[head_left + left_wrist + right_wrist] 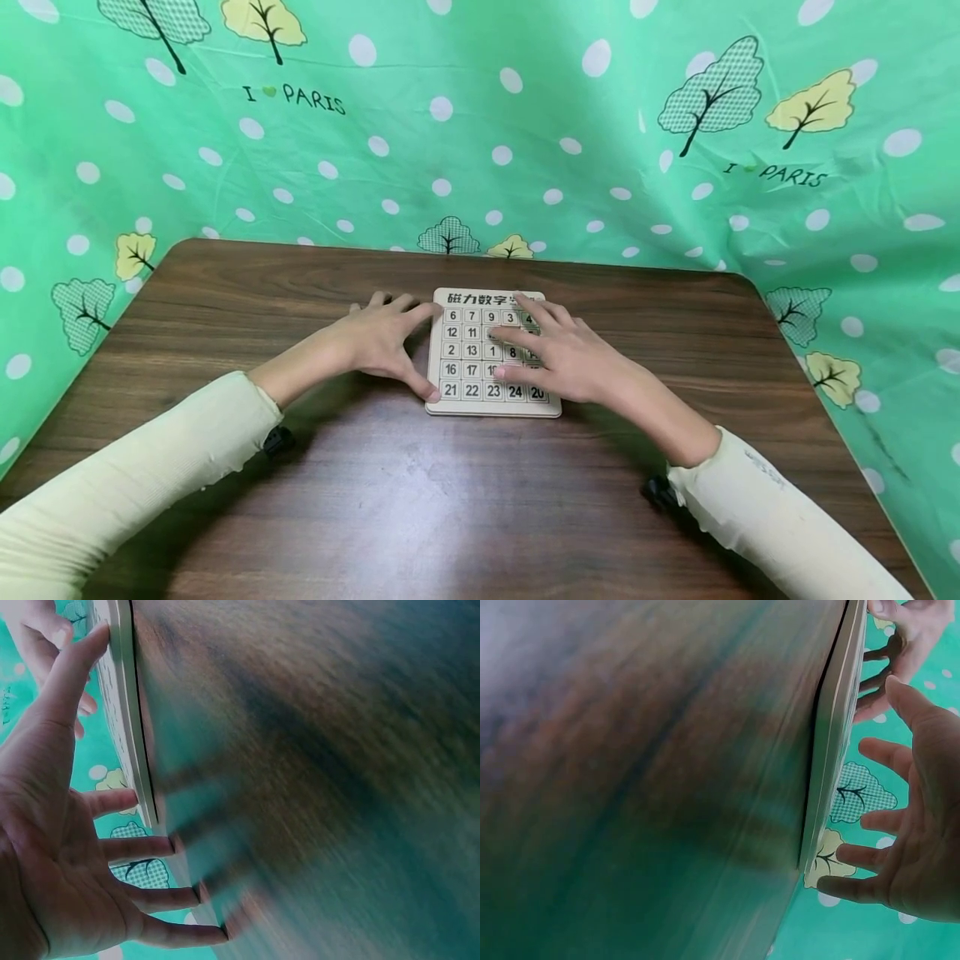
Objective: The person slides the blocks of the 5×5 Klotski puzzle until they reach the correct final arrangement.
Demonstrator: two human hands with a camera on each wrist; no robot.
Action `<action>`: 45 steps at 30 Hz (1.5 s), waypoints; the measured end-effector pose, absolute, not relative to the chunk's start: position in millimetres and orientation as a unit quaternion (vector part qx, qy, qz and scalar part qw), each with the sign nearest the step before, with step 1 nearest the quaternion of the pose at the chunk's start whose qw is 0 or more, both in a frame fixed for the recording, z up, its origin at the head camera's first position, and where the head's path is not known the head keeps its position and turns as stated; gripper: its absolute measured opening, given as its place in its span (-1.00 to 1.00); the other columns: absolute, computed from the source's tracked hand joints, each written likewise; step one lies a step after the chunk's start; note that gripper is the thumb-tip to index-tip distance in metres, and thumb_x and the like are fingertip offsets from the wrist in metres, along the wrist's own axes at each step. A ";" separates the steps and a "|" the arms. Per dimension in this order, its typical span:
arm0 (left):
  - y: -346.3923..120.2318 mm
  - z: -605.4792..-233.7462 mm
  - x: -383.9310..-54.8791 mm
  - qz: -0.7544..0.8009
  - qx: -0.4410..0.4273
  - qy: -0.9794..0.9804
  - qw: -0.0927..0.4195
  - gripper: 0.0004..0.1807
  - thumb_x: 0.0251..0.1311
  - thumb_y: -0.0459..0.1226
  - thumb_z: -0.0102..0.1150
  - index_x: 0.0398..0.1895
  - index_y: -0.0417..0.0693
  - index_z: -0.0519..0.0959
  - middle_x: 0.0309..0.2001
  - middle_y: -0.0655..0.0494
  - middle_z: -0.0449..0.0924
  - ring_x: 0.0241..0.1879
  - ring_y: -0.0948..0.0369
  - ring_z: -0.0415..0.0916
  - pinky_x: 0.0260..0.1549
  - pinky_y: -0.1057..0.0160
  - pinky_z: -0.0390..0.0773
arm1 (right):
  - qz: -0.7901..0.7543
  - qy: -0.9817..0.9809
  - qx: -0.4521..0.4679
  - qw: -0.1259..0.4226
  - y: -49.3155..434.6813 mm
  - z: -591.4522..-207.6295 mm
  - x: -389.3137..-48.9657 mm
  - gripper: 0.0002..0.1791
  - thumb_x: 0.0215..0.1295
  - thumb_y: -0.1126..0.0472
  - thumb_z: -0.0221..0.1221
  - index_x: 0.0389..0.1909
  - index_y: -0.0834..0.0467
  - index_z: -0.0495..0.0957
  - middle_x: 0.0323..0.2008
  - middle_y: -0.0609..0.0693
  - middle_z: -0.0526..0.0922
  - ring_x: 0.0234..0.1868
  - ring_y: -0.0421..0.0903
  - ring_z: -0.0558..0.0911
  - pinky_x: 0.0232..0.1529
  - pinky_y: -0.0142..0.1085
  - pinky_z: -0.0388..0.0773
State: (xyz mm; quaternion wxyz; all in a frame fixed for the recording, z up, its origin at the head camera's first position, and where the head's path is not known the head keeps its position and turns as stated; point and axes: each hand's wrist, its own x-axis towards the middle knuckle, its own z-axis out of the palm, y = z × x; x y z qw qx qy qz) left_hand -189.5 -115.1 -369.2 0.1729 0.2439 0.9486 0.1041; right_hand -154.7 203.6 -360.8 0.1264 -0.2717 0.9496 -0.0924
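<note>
A flat, pale number slide puzzle (491, 409) lies on the brown table, with rows of numbered square tiles and a dark printed heading along its far edge. At its left side, my left hand (378, 337) has its fingers spread; the thumb touches the near left corner and the index fingertip the far left edge. In the left wrist view, the other fingers reach down to the tabletop. Over the puzzle's right half is my right hand (573, 357), fingers apart and fairly straight, covering several tiles. The right wrist view shows these fingers (885, 821) just above the puzzle's surface.
The wood-grain table (420, 500) has rounded far corners. Behind it and along both sides hangs a green curtain (480, 125) with white dots and printed trees. Both forearms wear pale sleeves (150, 458), with a dark strap piece (660, 493) under each cuff.
</note>
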 end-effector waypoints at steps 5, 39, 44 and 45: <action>-117.1 -368.2 -189.7 0.099 0.242 0.950 0.173 0.54 -0.35 0.65 0.61 0.80 0.39 0.22 0.71 -0.08 0.34 0.65 -0.44 0.23 0.39 -0.76 0.33 | -0.085 0.949 -0.274 0.133 200.4 -360.7 -158.2 -0.19 0.57 -0.56 0.11 0.74 -0.42 0.35 0.90 0.12 -0.16 0.85 0.43 -0.02 0.61 0.67 0.11; -117.4 -372.7 -189.0 0.106 0.230 0.945 0.206 0.57 -0.26 0.63 0.60 0.86 0.46 0.04 0.89 -0.16 -0.08 0.82 -0.49 -0.30 0.55 -0.81 -0.04 | -0.072 0.953 -0.257 0.142 223.0 -358.0 -157.8 -0.25 0.60 -0.50 0.14 0.68 -0.34 0.46 0.83 0.27 0.13 0.78 0.51 0.17 0.66 0.67 -0.07; -118.2 -373.3 -189.2 0.106 0.230 0.945 0.208 0.58 -0.26 0.64 0.58 0.87 0.47 0.01 0.89 -0.14 -0.10 0.83 -0.46 -0.29 0.56 -0.80 -0.14 | -0.074 0.953 -0.257 0.143 222.5 -357.3 -157.9 -0.25 0.61 -0.49 0.14 0.69 -0.32 0.46 0.83 0.26 0.14 0.77 0.52 0.19 0.66 0.67 -0.07; -118.4 -373.6 -189.3 0.105 0.230 0.945 0.209 0.59 -0.26 0.65 0.57 0.88 0.47 0.00 0.89 -0.14 -0.11 0.83 -0.45 -0.30 0.57 -0.80 -0.14 | -0.074 0.953 -0.257 0.143 222.3 -357.1 -157.8 -0.25 0.61 -0.49 0.14 0.68 -0.32 0.47 0.83 0.26 0.14 0.77 0.52 0.19 0.66 0.67 -0.07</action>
